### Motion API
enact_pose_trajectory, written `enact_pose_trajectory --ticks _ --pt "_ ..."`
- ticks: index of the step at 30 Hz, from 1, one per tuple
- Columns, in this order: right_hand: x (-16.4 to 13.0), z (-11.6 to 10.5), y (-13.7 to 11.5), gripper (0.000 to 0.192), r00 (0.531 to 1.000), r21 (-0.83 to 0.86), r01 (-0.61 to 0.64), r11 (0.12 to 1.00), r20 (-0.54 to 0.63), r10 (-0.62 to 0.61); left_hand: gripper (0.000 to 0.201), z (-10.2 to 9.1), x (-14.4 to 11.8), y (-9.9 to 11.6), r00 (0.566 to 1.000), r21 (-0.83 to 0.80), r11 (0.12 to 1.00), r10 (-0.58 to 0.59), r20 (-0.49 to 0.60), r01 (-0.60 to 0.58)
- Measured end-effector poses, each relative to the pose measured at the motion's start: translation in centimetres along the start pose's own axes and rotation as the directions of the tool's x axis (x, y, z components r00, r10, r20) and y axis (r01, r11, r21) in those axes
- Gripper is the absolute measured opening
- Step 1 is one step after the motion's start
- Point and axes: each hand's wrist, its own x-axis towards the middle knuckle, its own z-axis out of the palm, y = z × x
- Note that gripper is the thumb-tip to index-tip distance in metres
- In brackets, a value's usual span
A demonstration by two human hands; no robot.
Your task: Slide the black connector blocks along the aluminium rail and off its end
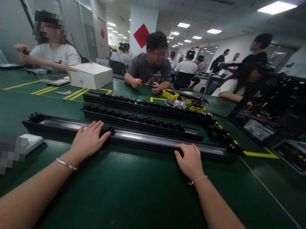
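A long black rail (143, 139) with a shiny metal channel lies crosswise on the green table before me. My left hand (88, 140) rests over its left half, fingers reaching across the channel. The thumb and forefinger are around a small black part (106, 127) sitting in the channel; its underside is hidden. Farther right, my right hand (190, 160) has its fingers bent over the rail's near edge, with the thumb lower on the near side. Another small dark part (35, 115) is at the rail's left end.
Behind lie two more black rails, a nearer one (140, 119) and a farther one (148, 107), carrying several black parts. A white box (91, 75) stands back left. Yellow trays (170, 94) are beyond. An open black case (270, 106) stands right. People sit across the table.
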Motion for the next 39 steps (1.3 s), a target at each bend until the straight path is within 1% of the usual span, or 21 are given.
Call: enact_pose_trajectory --ticks 8,13,21,28,33,39 --pt "0.0 -0.1 0.0 0.019 1.000 -0.001 0.005 1.000 0.001 -0.005 0.069 -0.1 0.1 0.1 1.000 -0.004 1.000 0.001 0.014 -0.001" --pt "0.1 -0.1 0.1 0.020 1.000 -0.006 -0.001 1.000 0.016 0.001 0.069 -0.2 0.0 0.3 1.000 0.001 1.000 0.006 0.003 -0.006" --pt "0.0 0.0 0.2 0.021 1.000 -0.016 0.017 1.000 0.007 -0.017 0.069 -0.1 0.0 0.5 1.000 0.008 1.000 0.030 -0.005 -0.030" --pt "0.0 0.0 0.0 0.020 1.000 -0.041 -0.001 0.999 0.002 0.001 0.068 0.1 0.0 0.4 0.999 0.005 0.999 0.041 -0.012 -0.041" --pt "0.0 -0.1 -0.1 0.019 1.000 -0.041 -0.011 0.999 0.007 0.012 0.068 -0.1 0.0 0.7 0.999 -0.004 0.999 0.040 -0.006 -0.040" --pt "0.0 0.0 0.0 0.019 1.000 -0.050 0.018 0.999 -0.004 -0.018 0.068 -0.2 -0.1 1.0 0.999 -0.008 0.999 0.054 0.002 -0.054"
